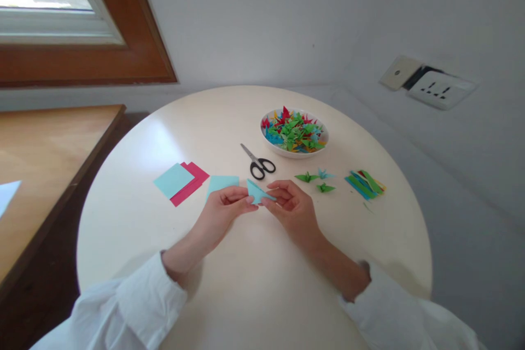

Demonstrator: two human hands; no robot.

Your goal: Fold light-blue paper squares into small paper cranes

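both forearms (338,268) angle inward; left hand (221,208) and right hand (297,211) nearly meet, fingers (241,206) bent and pinching.

Soft daylight, glare on tabletop (153,145).

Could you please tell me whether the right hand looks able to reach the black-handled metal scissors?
Probably yes: the black-handled metal scissors lie uncovered just beyond the right hand, though it would likely need to release the folded light-blue paper first.
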